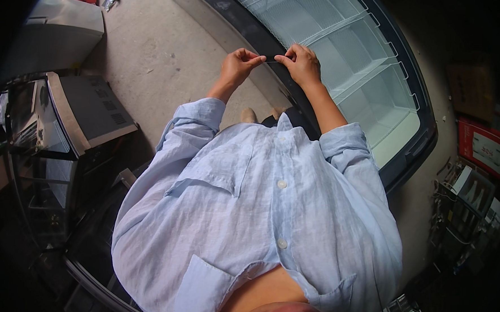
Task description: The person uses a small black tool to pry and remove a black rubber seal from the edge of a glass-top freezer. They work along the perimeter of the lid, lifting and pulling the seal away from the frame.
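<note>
My left hand and my right hand are raised in front of me, close together, each with thumb and fingers pinched. A short, thin wire-like strand spans the small gap between the fingertips; its exact kind is too fine to make out. Beneath my right hand lies the dark rim of a chest freezer. White wire baskets divide its pale inside, and neither hand touches them. My left hand is over the floor beside the freezer's near side.
Concrete floor stretches to the left. A glass-fronted display cabinet stands there, with a white appliance behind it. At the right are a red box and stacked metal racks. My shoes are beside the freezer.
</note>
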### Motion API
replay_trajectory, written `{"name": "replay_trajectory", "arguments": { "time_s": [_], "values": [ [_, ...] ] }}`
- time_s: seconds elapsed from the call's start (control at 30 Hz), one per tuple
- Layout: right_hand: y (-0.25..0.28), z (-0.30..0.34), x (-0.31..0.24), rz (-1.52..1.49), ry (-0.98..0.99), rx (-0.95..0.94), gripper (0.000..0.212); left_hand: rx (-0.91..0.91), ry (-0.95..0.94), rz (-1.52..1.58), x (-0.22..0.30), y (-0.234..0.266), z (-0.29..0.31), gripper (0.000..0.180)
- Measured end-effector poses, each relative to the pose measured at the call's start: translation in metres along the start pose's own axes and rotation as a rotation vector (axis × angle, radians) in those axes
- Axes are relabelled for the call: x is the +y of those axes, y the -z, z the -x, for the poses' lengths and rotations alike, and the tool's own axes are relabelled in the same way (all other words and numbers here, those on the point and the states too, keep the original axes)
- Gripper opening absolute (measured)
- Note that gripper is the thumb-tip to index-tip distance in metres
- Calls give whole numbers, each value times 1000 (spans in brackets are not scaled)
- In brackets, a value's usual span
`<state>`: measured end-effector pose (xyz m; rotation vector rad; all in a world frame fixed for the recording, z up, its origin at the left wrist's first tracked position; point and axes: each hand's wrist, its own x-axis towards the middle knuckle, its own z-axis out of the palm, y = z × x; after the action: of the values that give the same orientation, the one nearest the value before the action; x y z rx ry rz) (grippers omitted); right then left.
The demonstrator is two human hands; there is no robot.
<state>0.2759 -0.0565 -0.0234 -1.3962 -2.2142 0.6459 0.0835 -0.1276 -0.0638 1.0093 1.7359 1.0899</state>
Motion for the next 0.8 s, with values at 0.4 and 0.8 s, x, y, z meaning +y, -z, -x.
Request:
{"name": "replay_trajectory", "arguments": {
  "time_s": [0.4, 0.8],
  "values": [
    [6, 6, 4, -15, -7, -26, 39, 22, 44, -48, -1, -8, 9, 35],
    [-2, 11, 13, 1, 75, 67, 40, 44, 19, -119, 2, -8, 8, 35]
  ]
}}
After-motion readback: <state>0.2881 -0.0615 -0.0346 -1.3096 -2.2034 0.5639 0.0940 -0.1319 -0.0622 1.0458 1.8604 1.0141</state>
